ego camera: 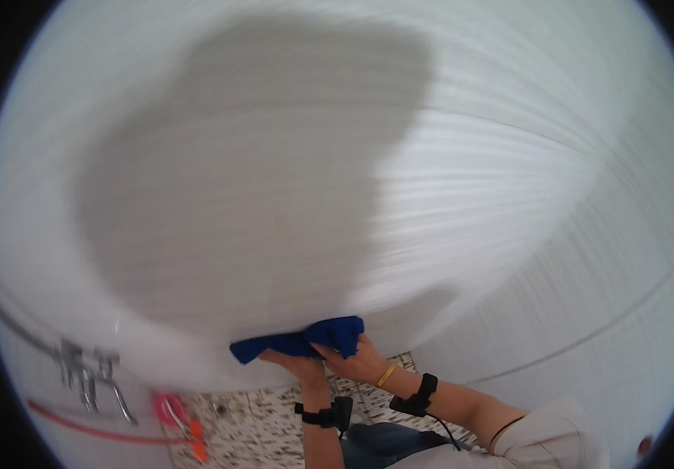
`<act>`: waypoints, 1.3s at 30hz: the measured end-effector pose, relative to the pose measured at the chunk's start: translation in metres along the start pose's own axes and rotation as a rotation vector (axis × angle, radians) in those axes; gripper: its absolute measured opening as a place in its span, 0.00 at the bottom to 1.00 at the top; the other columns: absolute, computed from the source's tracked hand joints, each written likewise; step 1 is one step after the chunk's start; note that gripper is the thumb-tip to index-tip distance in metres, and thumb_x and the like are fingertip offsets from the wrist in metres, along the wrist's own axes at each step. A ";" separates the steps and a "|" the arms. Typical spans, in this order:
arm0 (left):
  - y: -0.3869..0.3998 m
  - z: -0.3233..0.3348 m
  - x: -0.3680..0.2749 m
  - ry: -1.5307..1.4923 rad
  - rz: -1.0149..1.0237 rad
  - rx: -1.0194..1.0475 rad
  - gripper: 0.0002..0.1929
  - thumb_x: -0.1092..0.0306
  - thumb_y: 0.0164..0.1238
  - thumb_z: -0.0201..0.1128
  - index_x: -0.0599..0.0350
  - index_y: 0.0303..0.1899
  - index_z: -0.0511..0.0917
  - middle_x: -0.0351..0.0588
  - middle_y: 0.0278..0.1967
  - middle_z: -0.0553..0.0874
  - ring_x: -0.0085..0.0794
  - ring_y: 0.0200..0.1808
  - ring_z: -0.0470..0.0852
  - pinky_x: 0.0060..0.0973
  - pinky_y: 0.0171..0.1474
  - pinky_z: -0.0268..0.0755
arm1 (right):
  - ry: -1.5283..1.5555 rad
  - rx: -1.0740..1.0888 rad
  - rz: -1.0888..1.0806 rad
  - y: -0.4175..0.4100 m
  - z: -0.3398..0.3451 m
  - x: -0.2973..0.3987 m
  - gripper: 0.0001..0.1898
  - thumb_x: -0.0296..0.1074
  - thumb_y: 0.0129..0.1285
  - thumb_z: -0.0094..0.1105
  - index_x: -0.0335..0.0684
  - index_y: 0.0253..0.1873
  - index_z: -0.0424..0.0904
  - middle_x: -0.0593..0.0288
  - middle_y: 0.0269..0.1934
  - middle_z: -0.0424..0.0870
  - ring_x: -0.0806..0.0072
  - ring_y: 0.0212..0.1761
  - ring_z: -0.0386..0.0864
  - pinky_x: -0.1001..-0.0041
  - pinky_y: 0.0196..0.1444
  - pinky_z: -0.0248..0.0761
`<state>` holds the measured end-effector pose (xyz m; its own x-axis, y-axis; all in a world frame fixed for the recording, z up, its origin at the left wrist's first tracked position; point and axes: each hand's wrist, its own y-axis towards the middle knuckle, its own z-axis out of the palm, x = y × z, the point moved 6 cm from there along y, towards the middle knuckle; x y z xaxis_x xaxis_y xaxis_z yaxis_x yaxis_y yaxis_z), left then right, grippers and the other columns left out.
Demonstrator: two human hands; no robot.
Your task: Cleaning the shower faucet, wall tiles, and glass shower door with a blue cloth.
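Note:
A dark blue cloth (290,345) lies bunched against the lower part of a white wall panel (466,217). My left hand (299,366) is under the cloth's left half and grips it, its fingers mostly hidden by the fabric. Close beside it, my right hand (357,360) holds the folded right part of the cloth, thumb and fingers partly covered. A gold bangle (388,374) circles the right wrist. Black straps with small devices are on both forearms, the left strap (325,415) and the right strap (419,398), with cables running from them.
At the left, a chrome tap (88,375) juts from the wall. Below it, a red hose (102,435) runs towards an orange object (197,439) and a pink object (168,409). The floor (255,431) is speckled tile. A large shadow (243,187) covers the wall.

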<state>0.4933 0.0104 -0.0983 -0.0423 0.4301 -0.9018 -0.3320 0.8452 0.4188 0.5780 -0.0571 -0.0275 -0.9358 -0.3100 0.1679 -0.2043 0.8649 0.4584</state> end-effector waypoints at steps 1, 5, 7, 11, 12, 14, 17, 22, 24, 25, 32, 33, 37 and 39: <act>-0.001 -0.012 0.033 0.234 0.082 -0.024 0.38 0.59 0.65 0.51 0.63 0.64 0.34 0.55 0.64 0.44 0.41 0.65 0.47 0.38 0.66 0.38 | -0.023 -0.052 0.047 0.005 -0.011 0.003 0.21 0.30 0.46 0.58 0.42 0.51 0.74 0.55 0.41 0.76 0.58 0.42 0.74 0.65 0.41 0.69; 0.054 -0.016 -0.005 0.417 0.395 -0.108 0.33 0.54 0.69 0.41 0.62 0.65 0.37 0.56 0.66 0.41 0.45 0.67 0.45 0.39 0.67 0.36 | 0.051 -0.300 -0.104 0.031 -0.034 0.020 0.22 0.30 0.52 0.51 0.39 0.55 0.70 0.54 0.46 0.76 0.60 0.45 0.75 0.66 0.46 0.68; 0.057 -0.007 -0.097 0.582 0.703 -0.186 0.32 0.50 0.70 0.38 0.61 0.65 0.39 0.56 0.66 0.45 0.45 0.67 0.46 0.39 0.67 0.37 | 0.060 -0.430 -0.031 0.042 -0.057 0.031 0.23 0.32 0.53 0.51 0.39 0.56 0.69 0.51 0.50 0.72 0.58 0.52 0.69 0.63 0.53 0.63; 0.065 -0.007 -0.160 0.551 0.906 -0.028 0.27 0.51 0.67 0.34 0.57 0.62 0.58 0.62 0.59 0.59 0.57 0.66 0.45 0.54 0.63 0.34 | 0.022 -0.449 0.160 0.036 -0.083 0.042 0.24 0.34 0.54 0.50 0.40 0.59 0.66 0.50 0.55 0.68 0.58 0.59 0.63 0.60 0.59 0.56; 0.063 0.002 -0.171 0.632 1.048 0.007 0.25 0.53 0.67 0.35 0.54 0.61 0.62 0.63 0.60 0.59 0.58 0.67 0.44 0.57 0.61 0.34 | 0.004 -0.465 0.217 0.035 -0.089 0.040 0.26 0.35 0.54 0.50 0.40 0.60 0.64 0.50 0.56 0.66 0.58 0.60 0.61 0.60 0.60 0.55; 0.066 0.016 -0.183 0.543 1.128 0.042 0.24 0.52 0.68 0.34 0.50 0.60 0.64 0.60 0.62 0.57 0.60 0.66 0.44 0.60 0.60 0.33 | -0.025 -0.491 0.287 0.034 -0.091 0.032 0.27 0.35 0.54 0.50 0.41 0.61 0.62 0.50 0.57 0.65 0.58 0.61 0.59 0.60 0.61 0.53; 0.057 0.033 -0.167 0.453 1.216 0.143 0.20 0.57 0.68 0.38 0.45 0.58 0.65 0.54 0.65 0.56 0.62 0.66 0.43 0.65 0.58 0.31 | -0.214 -0.551 0.306 0.030 -0.078 0.032 0.28 0.36 0.56 0.49 0.41 0.63 0.58 0.49 0.61 0.61 0.57 0.57 0.65 0.57 0.60 0.55; 0.002 0.085 -0.205 0.080 1.058 0.487 0.27 0.43 0.67 0.33 0.44 0.60 0.63 0.67 0.65 0.46 0.60 0.67 0.43 0.63 0.60 0.32 | -0.032 -0.290 0.873 -0.037 -0.128 -0.006 0.32 0.38 0.58 0.49 0.45 0.67 0.48 0.46 0.47 0.75 0.55 0.41 0.77 0.63 0.45 0.70; -0.032 0.106 -0.223 -0.112 1.071 0.552 0.27 0.43 0.67 0.35 0.44 0.62 0.61 0.67 0.65 0.45 0.61 0.66 0.43 0.58 0.62 0.36 | -0.266 -0.503 0.821 -0.070 -0.156 -0.009 0.32 0.38 0.57 0.51 0.47 0.66 0.52 0.52 0.44 0.78 0.60 0.48 0.74 0.68 0.47 0.70; -0.050 0.116 -0.228 -0.221 1.050 0.608 0.23 0.50 0.69 0.37 0.44 0.62 0.60 0.66 0.65 0.45 0.61 0.66 0.43 0.55 0.63 0.38 | -0.389 -0.567 0.807 -0.088 -0.167 -0.015 0.33 0.38 0.54 0.54 0.46 0.66 0.54 0.54 0.44 0.78 0.62 0.51 0.72 0.65 0.49 0.68; -0.199 0.191 -0.277 -0.514 0.455 1.099 0.24 0.71 0.63 0.42 0.63 0.62 0.57 0.64 0.63 0.54 0.55 0.64 0.53 0.41 0.64 0.48 | -0.633 -0.675 1.042 -0.210 -0.260 -0.065 0.36 0.33 0.49 0.57 0.37 0.64 0.54 0.49 0.52 0.70 0.54 0.56 0.66 0.57 0.56 0.59; -0.228 0.203 -0.290 -0.598 0.263 1.167 0.25 0.73 0.62 0.42 0.66 0.62 0.55 0.63 0.63 0.56 0.52 0.64 0.56 0.38 0.64 0.49 | -0.627 -0.689 1.095 -0.239 -0.273 -0.075 0.36 0.32 0.48 0.58 0.36 0.64 0.54 0.47 0.52 0.69 0.53 0.56 0.66 0.57 0.56 0.58; -0.290 0.241 -0.325 -0.708 0.218 1.197 0.25 0.69 0.67 0.39 0.65 0.64 0.50 0.60 0.63 0.58 0.49 0.62 0.58 0.36 0.62 0.50 | -0.904 -0.632 1.078 -0.283 -0.336 -0.097 0.34 0.30 0.47 0.58 0.36 0.62 0.58 0.48 0.52 0.69 0.52 0.53 0.67 0.61 0.51 0.64; -0.304 0.260 -0.333 -0.686 0.217 1.223 0.25 0.68 0.68 0.39 0.65 0.65 0.48 0.60 0.63 0.56 0.49 0.62 0.57 0.36 0.63 0.50 | -0.941 -0.598 1.063 -0.296 -0.349 -0.117 0.33 0.30 0.47 0.58 0.36 0.61 0.60 0.50 0.52 0.69 0.52 0.53 0.66 0.60 0.52 0.63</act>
<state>0.8533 -0.3070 0.1022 0.5898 0.3522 -0.7267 0.6489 0.3290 0.6861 0.8484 -0.4149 0.1220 -0.4538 0.8793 0.1450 0.5789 0.1672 0.7980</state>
